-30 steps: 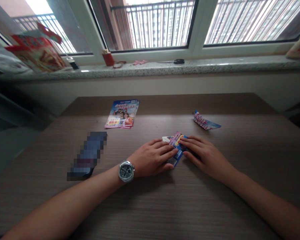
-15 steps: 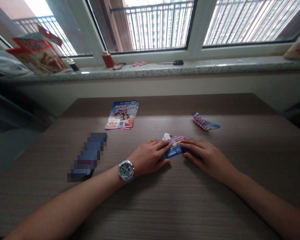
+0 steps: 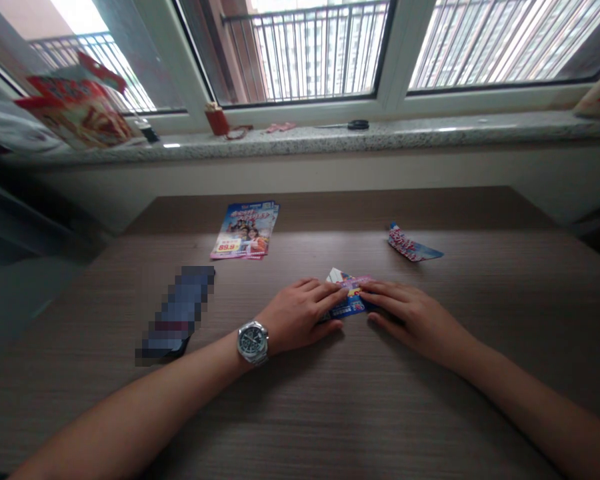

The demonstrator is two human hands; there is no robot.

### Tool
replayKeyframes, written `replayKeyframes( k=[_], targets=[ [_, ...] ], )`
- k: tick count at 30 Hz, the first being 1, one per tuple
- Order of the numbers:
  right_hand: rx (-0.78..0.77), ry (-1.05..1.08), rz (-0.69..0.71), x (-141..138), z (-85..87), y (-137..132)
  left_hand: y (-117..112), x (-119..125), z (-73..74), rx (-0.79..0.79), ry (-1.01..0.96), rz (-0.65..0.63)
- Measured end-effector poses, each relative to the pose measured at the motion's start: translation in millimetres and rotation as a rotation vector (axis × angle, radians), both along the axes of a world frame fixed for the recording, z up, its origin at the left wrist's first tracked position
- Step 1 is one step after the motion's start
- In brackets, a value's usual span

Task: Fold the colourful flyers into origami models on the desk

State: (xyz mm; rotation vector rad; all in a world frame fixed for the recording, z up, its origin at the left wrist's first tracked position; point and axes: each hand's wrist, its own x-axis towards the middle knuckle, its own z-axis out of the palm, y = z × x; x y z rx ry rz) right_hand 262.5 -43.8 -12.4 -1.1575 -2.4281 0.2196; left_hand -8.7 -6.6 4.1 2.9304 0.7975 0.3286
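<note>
A small folded paper flyer (image 3: pixel 349 307), blue, pink and yellow with a white corner, lies flat on the table between my hands. The fingertips of my left hand (image 3: pixel 307 312) press on its left part, the fingers stretched out and the thumb on the near side. My right hand (image 3: pixel 413 310) lays its extended fingertips on the flyer's right part, its thumb apart below them. Both hands partly cover the flyer, so some of its folds are hidden. Beyond my right hand rests another folded paper piece (image 3: pixel 411 245), blue with red and white print.
A stack of printed flyers (image 3: pixel 245 230) lies at the back left of the wooden table (image 3: pixel 330 407). A blurred-out phone-like object (image 3: pixel 180 313) is near my left forearm. Scissors (image 3: pixel 357 125), a red item (image 3: pixel 217 120) and a red snack bag (image 3: pixel 87 110) are on the windowsill.
My left fingertips have slid slightly right over the flyer, and my right fingertips have shifted a little left, so the gap between them is narrower.
</note>
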Motion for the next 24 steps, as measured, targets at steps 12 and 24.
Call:
replayKeyframes(
  k=[12, 24],
  targets=[
    [-0.039, 0.007, -0.028, 2.7, -1.3, 0.9, 0.6, -0.3, -0.6, 0.032, 0.034, -0.01],
    [-0.052, 0.027, -0.053, 10.3, -5.8, 2.3, 0.6, -0.3, -3.0, 0.01, 0.031, 0.0]
  ],
)
